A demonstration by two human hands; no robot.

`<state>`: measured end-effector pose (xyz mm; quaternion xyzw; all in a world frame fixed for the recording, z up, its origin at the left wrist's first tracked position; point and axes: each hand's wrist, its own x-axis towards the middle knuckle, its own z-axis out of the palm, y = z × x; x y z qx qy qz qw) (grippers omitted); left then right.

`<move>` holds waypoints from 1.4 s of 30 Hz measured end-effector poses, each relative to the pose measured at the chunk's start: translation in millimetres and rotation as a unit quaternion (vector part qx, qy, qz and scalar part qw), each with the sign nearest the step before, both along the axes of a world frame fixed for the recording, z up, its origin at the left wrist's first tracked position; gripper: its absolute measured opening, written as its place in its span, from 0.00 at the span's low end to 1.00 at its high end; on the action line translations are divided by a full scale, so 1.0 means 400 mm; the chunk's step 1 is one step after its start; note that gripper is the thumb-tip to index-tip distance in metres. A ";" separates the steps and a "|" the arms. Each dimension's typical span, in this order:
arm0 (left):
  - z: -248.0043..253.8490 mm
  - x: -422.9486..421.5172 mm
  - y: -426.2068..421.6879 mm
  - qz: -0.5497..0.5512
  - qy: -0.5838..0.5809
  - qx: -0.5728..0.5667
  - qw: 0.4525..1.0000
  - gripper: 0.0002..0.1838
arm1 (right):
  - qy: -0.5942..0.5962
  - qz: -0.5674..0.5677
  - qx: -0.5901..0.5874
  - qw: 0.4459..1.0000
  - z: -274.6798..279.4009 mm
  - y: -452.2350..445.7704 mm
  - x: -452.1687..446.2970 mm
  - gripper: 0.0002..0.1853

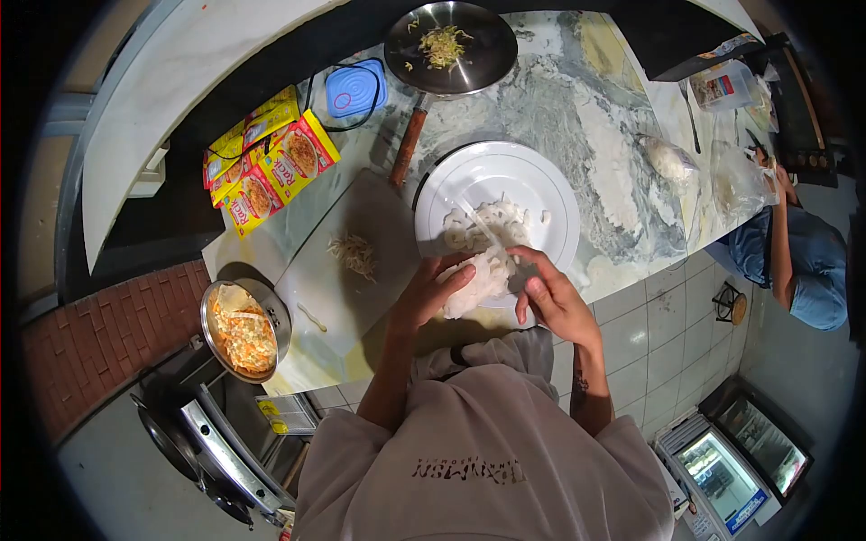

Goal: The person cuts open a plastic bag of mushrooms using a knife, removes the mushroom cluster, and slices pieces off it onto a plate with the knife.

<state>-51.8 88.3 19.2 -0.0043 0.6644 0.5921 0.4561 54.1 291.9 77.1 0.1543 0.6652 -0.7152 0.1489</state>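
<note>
My left hand (435,290) is closed around a lumpy white bundle (478,287), which looks like a clear plastic bag of white food. A see-through strip sticks up from the bundle over the large white plate (555,194). Short white pieces (501,219) lie on the plate just beyond my hands. At the bundle's right side is my right hand (555,296), thumb and index finger apart and the other fingers curled. Its index fingertip is at the bundle's edge; whether it touches, I cannot tell.
Behind the plate is a pan (487,68) with shredded food. To the left are yellow-red packets (284,171), a blue lid (356,88), a shredded pile (353,256) and a metal bowl (244,332) of food. At right, a bag (667,160) lies near a person (803,257).
</note>
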 end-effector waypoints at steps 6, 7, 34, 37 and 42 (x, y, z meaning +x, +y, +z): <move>-0.119 0.022 -0.005 0.054 -0.019 0.042 0.997 0.28 | -0.001 0.060 0.007 0.998 -0.001 -0.028 0.003 0.24; -0.104 0.012 -0.010 0.041 -0.045 0.088 0.994 0.28 | -0.017 0.061 -0.011 0.998 -0.001 -0.027 0.003 0.24; 0.032 -0.026 0.001 -0.029 0.011 0.128 0.991 0.27 | -0.010 -0.010 -0.036 0.999 -0.014 0.024 0.018 0.28; 0.037 -0.027 0.010 -0.059 0.081 0.113 0.989 0.30 | 0.004 0.015 -0.072 0.997 -0.022 -0.005 0.016 0.32; 0.003 -0.029 0.013 -0.078 0.185 0.125 0.972 0.33 | -0.044 0.015 -0.154 0.987 -0.037 -0.013 0.039 0.31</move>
